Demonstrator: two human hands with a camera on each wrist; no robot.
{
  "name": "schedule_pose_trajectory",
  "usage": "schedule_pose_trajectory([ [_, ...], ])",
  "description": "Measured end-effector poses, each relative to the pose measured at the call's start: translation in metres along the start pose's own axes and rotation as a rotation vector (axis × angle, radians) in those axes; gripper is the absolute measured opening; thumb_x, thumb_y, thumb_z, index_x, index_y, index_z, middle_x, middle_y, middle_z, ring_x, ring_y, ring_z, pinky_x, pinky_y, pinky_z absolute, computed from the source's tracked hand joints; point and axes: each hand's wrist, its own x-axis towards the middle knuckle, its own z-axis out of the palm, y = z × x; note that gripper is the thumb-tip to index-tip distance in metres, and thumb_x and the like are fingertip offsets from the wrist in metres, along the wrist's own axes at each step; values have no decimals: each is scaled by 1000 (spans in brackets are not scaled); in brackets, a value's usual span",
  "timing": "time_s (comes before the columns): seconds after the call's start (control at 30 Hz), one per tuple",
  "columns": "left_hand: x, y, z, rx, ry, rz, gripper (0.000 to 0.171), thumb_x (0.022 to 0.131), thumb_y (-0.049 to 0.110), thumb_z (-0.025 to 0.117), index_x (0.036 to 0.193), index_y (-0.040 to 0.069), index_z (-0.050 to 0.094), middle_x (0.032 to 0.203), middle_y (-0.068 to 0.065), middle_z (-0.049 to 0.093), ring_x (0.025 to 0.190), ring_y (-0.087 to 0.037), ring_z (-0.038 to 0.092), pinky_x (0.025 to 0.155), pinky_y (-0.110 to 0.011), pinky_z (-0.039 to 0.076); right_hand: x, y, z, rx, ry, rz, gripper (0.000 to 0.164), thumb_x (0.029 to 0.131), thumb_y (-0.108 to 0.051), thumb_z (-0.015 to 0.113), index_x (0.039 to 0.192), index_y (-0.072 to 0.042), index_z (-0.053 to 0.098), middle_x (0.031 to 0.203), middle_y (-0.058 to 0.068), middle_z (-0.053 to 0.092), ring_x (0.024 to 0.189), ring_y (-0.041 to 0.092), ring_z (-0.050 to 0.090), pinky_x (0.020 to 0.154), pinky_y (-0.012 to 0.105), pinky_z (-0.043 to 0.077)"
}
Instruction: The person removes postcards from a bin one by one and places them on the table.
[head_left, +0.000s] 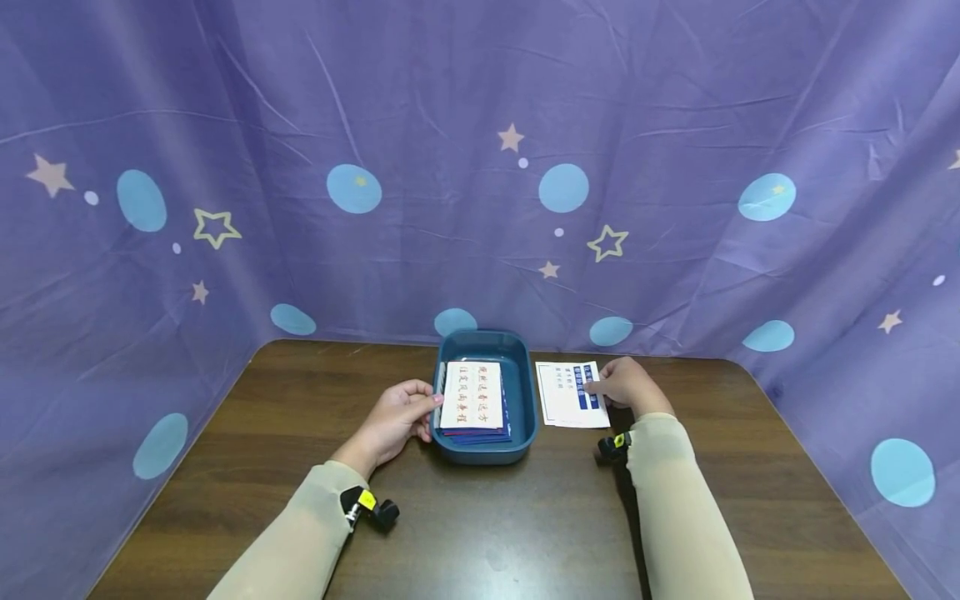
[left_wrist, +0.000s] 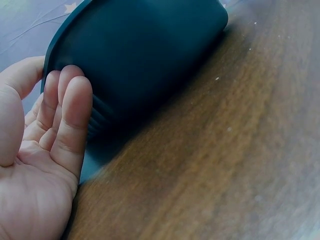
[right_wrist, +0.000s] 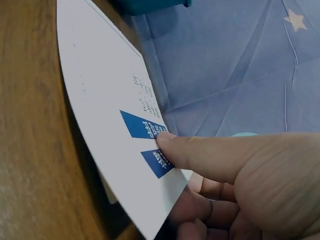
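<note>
White card [head_left: 566,396] partly behind right hand [head_left: 630,387]

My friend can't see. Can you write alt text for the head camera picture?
A person's right hand pinches a white, blue-striped card beside a blue bin that the left hand grips. Inside lies a stack of cards. A purple starry curtain hangs behind.

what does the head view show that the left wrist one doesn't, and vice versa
Only the head view shows the stack of cards inside the blue bin and the right hand pinching a white card. Only the left wrist view shows the palm of the left hand and ridges on the bin's outer wall. Both show the wooden table, the purple curtain and the left hand gripping the bin.
</note>
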Motion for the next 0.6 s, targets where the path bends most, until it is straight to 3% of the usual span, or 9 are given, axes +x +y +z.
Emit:
schedule_pose_trajectory([
  [0.33, 0, 1, -1, 1, -10, 8, 20, 102, 14, 73, 105, 3, 57, 67, 0, 67, 52, -13, 60, 45, -23, 57, -4, -5, -2, -92, 46, 42, 47, 85, -37, 90, 67, -10, 56, 58, -1, 48, 56, 18, 47, 50, 33, 40],
  [0.6, -1, 3, 0, 1, -14, 9, 20, 102, 13, 73, 106, 2, 58, 68, -2, 67, 52, -12, 61, 45, -24, 57, -5, 0, -11, -56, -11, 6, 43, 97, -41, 78, 74, -10, 59, 62, -1, 52, 55, 15, 45, 49, 30, 42],
])
